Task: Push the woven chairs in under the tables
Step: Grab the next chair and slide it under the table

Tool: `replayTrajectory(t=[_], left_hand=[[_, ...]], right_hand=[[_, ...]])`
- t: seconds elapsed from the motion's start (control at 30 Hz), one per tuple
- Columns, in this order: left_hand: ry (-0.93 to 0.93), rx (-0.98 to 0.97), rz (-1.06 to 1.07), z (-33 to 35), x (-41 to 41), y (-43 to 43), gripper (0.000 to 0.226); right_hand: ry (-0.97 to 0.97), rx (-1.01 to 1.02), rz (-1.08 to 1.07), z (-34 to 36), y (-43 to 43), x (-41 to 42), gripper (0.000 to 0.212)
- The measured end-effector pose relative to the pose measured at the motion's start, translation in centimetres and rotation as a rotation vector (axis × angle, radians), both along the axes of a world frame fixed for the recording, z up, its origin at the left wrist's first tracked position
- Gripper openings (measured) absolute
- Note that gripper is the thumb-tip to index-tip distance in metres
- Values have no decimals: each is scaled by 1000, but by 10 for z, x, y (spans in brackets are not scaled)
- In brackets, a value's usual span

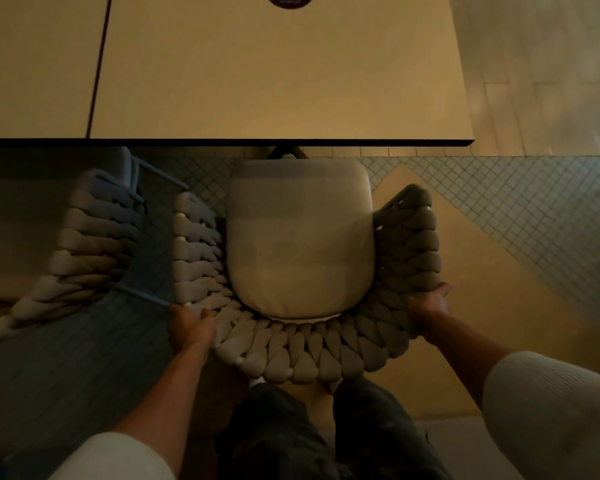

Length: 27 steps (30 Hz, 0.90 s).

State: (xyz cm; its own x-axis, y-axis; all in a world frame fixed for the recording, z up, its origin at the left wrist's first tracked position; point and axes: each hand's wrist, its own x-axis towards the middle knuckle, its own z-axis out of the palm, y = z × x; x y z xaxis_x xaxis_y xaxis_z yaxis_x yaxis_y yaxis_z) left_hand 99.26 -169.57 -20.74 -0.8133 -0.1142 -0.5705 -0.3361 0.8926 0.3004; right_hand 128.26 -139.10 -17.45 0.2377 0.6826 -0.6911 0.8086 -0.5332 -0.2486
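A woven chair (305, 355) with a thick braided back and a pale seat cushion (300, 237) stands right below me, facing a beige table (274, 81). The cushion's front edge sits just short of the table's dark edge. My left hand (191, 329) grips the left rear curve of the woven back. My right hand (426, 311) grips the right rear curve. A second woven chair (94, 237) stands to the left, its front part hidden under the neighbouring table (32, 64).
The floor is small grey tiles (534, 202) with tan patches. A table leg base (286, 152) shows under the table edge ahead of the cushion. My dark trousers (326, 431) are just behind the chair back. A dark round object (290, 0) lies at the table's far edge.
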Motion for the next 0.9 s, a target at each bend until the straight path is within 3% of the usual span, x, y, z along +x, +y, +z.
replayTrajectory(t=[0.27, 0.4, 0.57, 0.9], left_hand=[[1, -40, -13, 1, -2, -9, 57], [19, -43, -15, 1, 1, -9, 49], [27, -68, -4, 4, 2, -9, 49], [37, -12, 11, 11, 2, -10, 49]], right_hand=[[-28, -37, 86, -2, -10, 4, 74], [-35, -98, 100, -32, -3, 22, 59], [-43, -91, 90, 5, -10, 6, 62], [11, -92, 47, 3, -5, 5, 73]])
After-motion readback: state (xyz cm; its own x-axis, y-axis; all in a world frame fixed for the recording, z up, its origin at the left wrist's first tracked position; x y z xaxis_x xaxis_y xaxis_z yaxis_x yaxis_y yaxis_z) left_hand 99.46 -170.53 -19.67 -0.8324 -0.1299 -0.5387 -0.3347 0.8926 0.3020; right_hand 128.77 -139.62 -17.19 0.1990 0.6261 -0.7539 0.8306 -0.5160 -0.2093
